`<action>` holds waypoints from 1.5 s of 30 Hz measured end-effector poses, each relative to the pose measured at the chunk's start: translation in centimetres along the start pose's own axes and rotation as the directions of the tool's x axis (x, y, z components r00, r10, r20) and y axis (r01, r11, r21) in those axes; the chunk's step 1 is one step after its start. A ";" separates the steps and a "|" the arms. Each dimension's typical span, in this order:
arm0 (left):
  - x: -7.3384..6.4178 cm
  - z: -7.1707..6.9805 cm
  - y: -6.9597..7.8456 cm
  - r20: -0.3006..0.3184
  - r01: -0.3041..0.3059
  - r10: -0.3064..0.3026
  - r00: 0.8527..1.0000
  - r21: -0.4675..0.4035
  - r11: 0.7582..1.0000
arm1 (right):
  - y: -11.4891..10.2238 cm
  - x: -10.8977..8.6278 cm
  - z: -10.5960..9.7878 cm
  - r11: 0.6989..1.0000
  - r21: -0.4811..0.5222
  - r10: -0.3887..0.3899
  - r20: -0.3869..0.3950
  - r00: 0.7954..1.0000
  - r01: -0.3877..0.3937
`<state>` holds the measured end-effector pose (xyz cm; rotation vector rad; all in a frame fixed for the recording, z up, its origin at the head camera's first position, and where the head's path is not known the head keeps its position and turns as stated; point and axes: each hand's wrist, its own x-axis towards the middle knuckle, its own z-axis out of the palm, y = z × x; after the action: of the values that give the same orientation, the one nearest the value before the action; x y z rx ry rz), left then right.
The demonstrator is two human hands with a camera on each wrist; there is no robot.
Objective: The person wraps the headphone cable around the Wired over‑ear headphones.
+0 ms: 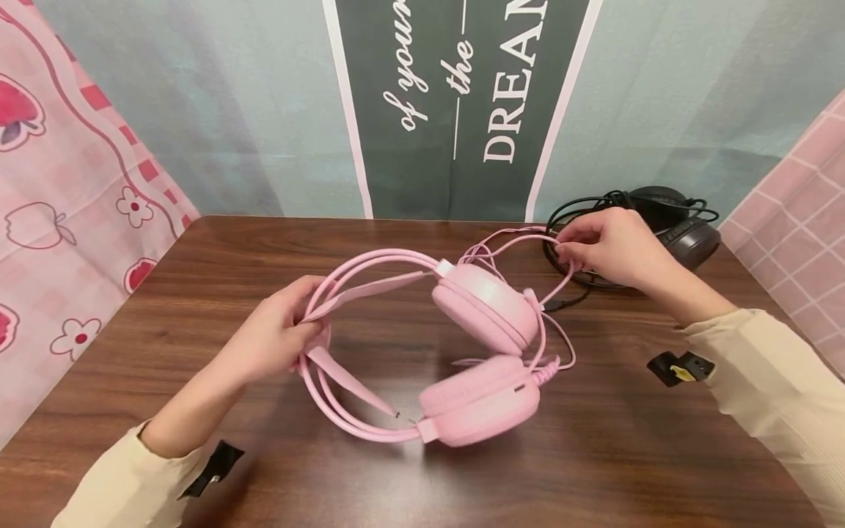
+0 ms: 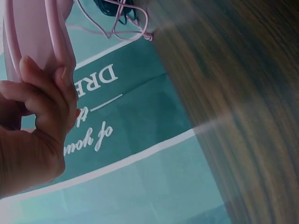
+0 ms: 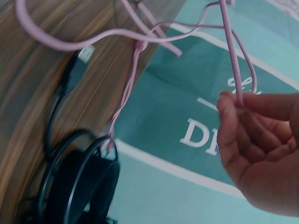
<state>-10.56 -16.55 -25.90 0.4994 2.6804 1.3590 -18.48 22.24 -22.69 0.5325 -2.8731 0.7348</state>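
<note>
Over the middle of the wooden table [image 1: 594, 455] is a pink headset [image 1: 485, 304], its headband [image 1: 386, 255] gripped by the curled fingers of the left hand [image 1: 273, 334]. Above the table's far right, the right hand [image 1: 617, 246] pinches the pink cable [image 3: 231, 51] between thumb and fingertips. A black headset [image 1: 693, 242] lies at the table's far right corner.

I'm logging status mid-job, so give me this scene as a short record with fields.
left hand: grips the pink headphones by the headband
right hand: pinches the pink cable
pose: headband at left, ear cups at right in the head view
black headphones: far right of the table, partly hidden by the right hand
surface: brown wood-grain table
</note>
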 end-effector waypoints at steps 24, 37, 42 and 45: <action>0.2 -0.6 -0.9 -0.045 0.085 -0.094 0.995 -0.179 0.980 | -0.8 -1.2 1.8 0.919 0.382 -0.199 0.231 0.952 0.099; 0.3 0.3 -1.3 -0.051 0.119 -0.132 0.990 -0.195 0.974 | -0.6 -1.4 2.7 0.888 0.422 -0.304 0.239 0.922 0.183; 0.4 0.4 -1.6 -0.069 0.144 -0.159 0.985 -0.183 0.972 | -0.5 -1.4 2.6 0.898 0.403 -0.283 0.224 0.933 0.176; 0.4 0.6 -1.8 -0.068 0.160 -0.176 0.982 -0.201 0.967 | -0.5 -1.4 2.6 0.894 0.405 -0.298 0.221 0.929 0.191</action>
<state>-11.30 -16.98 -27.69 0.1936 2.5464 1.6020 -17.08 20.98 -25.07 1.1119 -2.8250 1.2678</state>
